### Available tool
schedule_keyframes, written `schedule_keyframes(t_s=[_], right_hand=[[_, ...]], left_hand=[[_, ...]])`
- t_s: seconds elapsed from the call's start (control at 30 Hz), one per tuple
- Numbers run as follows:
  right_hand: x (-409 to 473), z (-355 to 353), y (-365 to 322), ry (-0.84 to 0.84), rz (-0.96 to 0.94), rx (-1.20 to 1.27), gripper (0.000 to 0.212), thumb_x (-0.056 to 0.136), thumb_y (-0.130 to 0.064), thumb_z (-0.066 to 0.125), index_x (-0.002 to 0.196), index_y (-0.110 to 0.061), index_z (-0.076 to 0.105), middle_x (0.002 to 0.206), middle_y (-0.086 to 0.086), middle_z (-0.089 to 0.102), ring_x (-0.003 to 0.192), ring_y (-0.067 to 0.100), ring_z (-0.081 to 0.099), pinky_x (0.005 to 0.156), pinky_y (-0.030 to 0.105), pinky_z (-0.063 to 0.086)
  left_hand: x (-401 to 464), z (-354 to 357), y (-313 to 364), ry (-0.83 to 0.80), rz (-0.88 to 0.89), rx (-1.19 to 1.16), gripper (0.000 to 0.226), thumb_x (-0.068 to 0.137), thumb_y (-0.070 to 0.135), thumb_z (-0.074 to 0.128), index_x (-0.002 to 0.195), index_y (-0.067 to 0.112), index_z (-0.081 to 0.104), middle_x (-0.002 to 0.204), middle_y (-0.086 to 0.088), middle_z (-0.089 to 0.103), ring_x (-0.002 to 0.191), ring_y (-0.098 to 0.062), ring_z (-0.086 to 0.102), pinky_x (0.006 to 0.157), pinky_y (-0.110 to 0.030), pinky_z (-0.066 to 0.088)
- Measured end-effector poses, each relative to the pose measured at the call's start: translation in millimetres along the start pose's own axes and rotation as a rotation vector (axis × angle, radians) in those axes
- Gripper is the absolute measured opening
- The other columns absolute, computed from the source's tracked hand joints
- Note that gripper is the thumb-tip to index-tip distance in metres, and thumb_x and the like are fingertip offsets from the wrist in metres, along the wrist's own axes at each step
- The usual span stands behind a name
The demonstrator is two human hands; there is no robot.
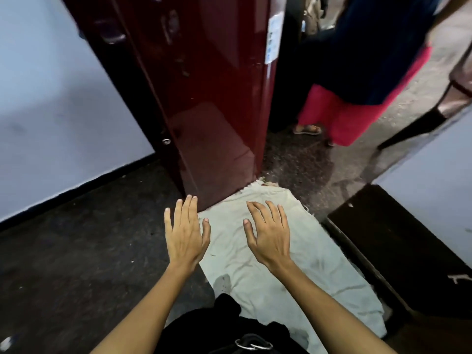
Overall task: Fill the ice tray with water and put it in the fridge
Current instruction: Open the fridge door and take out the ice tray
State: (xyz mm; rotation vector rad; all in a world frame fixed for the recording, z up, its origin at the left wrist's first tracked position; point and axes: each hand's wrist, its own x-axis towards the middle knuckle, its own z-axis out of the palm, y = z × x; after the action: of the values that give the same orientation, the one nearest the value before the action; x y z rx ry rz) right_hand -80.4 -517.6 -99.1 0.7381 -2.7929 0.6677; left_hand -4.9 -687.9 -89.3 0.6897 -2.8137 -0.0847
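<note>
A dark red fridge (204, 85) stands straight ahead with its door closed. My left hand (185, 232) hovers in front of its lower corner, palm down, fingers spread, holding nothing. My right hand (268, 232) is level with it a little to the right, above a pale cloth, also spread and empty. No ice tray is in view.
A pale cloth mat (281, 264) lies on the dark floor before the fridge. Another person in a pink and dark garment (357, 85) stands to the right of the fridge. A pale wall (51, 111) is on the left, a dark wooden panel (408, 251) on the right.
</note>
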Motion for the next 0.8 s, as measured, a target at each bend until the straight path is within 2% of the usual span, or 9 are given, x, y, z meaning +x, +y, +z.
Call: schedule_keyframes(t_s=[0.17, 0.37, 0.63, 0.8], right_hand=[[49, 30, -60, 0.012, -0.077, 0.026, 0.044, 0.092, -0.037, 0.041, 0.127, -0.019, 0.059, 0.123, -0.001, 0.063, 0.120, 0.027, 0.053, 0.108, 0.044, 0.031], [124, 50, -116, 0.106, -0.165, 0.090, 0.043, 0.092, -0.035, 0.046, 0.130, -0.019, 0.056, 0.125, -0.002, 0.062, 0.125, 0.026, 0.050, 0.111, 0.043, 0.027], [232, 51, -172, 0.192, -0.182, 0.165, 0.044, 0.094, -0.035, 0.046, 0.133, -0.014, 0.053, 0.126, 0.001, 0.061, 0.126, 0.023, 0.048, 0.111, 0.041, 0.026], [282, 38, -214, 0.212, -0.204, 0.357, 0.051, 0.094, -0.037, 0.048, 0.135, -0.007, 0.048, 0.124, 0.004, 0.061, 0.118, 0.019, 0.054, 0.105, 0.042, 0.037]], left_hand=[[26, -2, -64, 0.026, -0.082, 0.017, 0.057, 0.087, 0.033, 0.038, 0.133, 0.001, 0.048, 0.134, -0.015, 0.055, 0.127, -0.033, 0.050, 0.110, -0.048, 0.019], [72, -6, -112, 0.113, -0.124, 0.025, 0.056, 0.089, 0.034, 0.037, 0.135, 0.002, 0.046, 0.136, -0.014, 0.054, 0.129, -0.032, 0.048, 0.111, -0.047, 0.018], [159, -12, -129, 0.257, -0.160, -0.056, 0.056, 0.091, 0.036, 0.039, 0.136, 0.003, 0.044, 0.137, -0.013, 0.053, 0.129, -0.031, 0.047, 0.111, -0.049, 0.020], [215, -17, -120, 0.267, -0.156, -0.226, 0.056, 0.094, 0.037, 0.050, 0.139, 0.005, 0.040, 0.140, -0.012, 0.049, 0.129, -0.027, 0.047, 0.111, -0.050, 0.023]])
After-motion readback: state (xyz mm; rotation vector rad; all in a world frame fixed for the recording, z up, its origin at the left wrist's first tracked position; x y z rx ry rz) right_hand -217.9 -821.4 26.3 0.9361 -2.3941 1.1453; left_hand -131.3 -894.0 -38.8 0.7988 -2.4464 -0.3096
